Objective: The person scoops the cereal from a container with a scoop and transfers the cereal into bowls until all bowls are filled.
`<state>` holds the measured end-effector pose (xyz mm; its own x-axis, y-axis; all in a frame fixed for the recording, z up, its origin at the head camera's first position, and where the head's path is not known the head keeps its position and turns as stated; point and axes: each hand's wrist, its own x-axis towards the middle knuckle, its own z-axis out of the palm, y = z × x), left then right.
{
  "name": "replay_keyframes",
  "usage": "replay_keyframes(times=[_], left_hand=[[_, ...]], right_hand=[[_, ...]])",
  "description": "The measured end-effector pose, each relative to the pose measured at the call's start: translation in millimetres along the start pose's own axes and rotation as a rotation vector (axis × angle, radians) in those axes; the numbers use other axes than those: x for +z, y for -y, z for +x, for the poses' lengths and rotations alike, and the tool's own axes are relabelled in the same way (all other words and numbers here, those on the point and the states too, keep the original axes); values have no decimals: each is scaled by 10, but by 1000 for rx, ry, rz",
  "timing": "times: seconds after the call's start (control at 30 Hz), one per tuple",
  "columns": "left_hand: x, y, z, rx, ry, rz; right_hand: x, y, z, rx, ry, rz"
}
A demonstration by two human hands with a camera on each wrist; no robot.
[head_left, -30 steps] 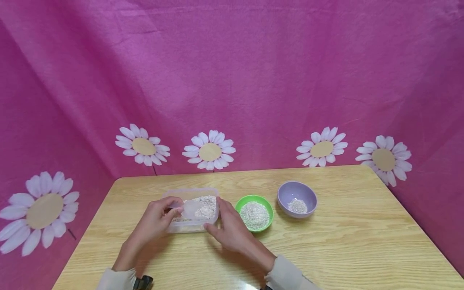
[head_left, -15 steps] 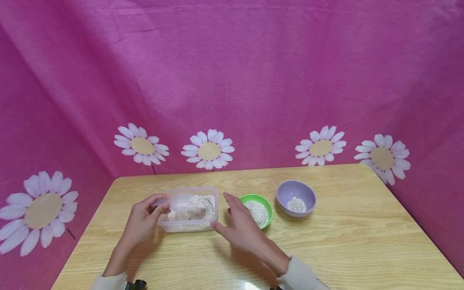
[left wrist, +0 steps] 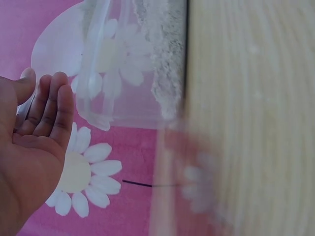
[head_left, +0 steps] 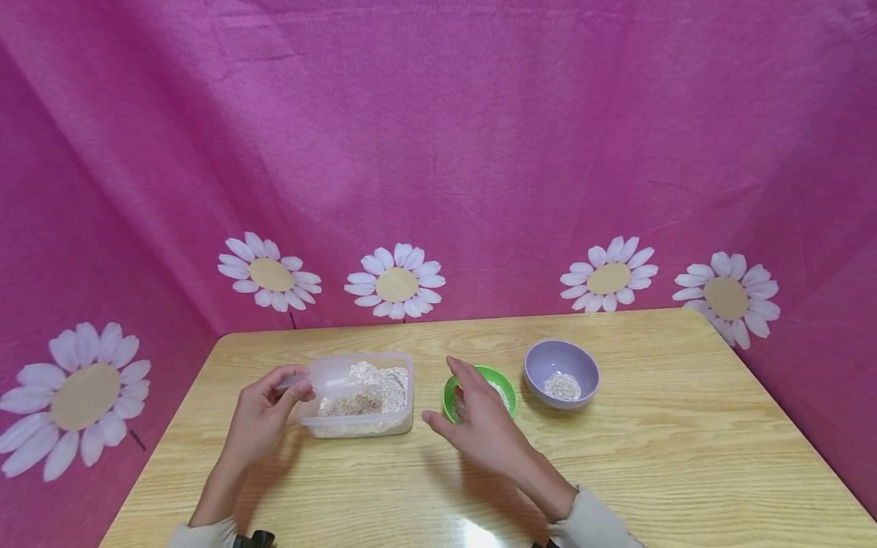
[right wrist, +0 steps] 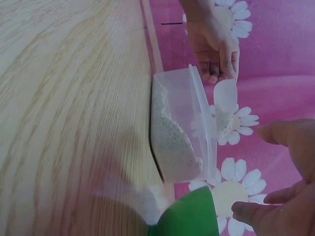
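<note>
A translucent plastic scoop [right wrist: 225,98] is pinched by its handle between the thumb and fingers of my left hand [head_left: 263,415]. Its bowl hangs over the left part of a clear rectangular container [head_left: 361,420], with some flakes on it in the right wrist view. Pale oat-like flakes [head_left: 390,384] lie in the container, heaped higher toward the right. My right hand [head_left: 485,430] has its fingers extended and holds nothing. It hovers in front of a green bowl [head_left: 508,378] of similar flakes, hiding much of it.
A purple bowl [head_left: 582,373] with a small heap of flakes stands right of the green one. All stand on a light wooden table [head_left: 658,441]. Behind it hangs a pink cloth [head_left: 479,152] printed with white flowers.
My left hand has drawn the scoop leftward over the container. My right hand has left the container's right side and moved right to the green bowl.
</note>
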<state>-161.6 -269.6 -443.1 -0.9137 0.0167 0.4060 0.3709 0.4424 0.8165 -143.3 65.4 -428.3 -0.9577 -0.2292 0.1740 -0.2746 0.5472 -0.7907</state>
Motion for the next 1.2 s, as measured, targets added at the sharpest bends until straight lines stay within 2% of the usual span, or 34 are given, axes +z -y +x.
replay_keyframes(times=[0.2,0.4,0.57,0.83,1.0,1.2], left_hand=[[109,-80,60,20,14,-58],[279,-151,121,45,35,-92],[432,-209,177,25,63,-104],[740,-304,309,-22,99,-120],[957,-399,388,-25,135,-143],[1244,-514,456,-14,165,-174]], right_hand=[[-86,-82,-45,45,-27,-14],[-190,-208,-81,35,-56,-50],[-316,-310,-132,59,-64,-85],[-530,-446,-220,44,-112,-96],[-652,-511,-263,20,-159,-144],[-785,-597,-307,29,-197,-161]])
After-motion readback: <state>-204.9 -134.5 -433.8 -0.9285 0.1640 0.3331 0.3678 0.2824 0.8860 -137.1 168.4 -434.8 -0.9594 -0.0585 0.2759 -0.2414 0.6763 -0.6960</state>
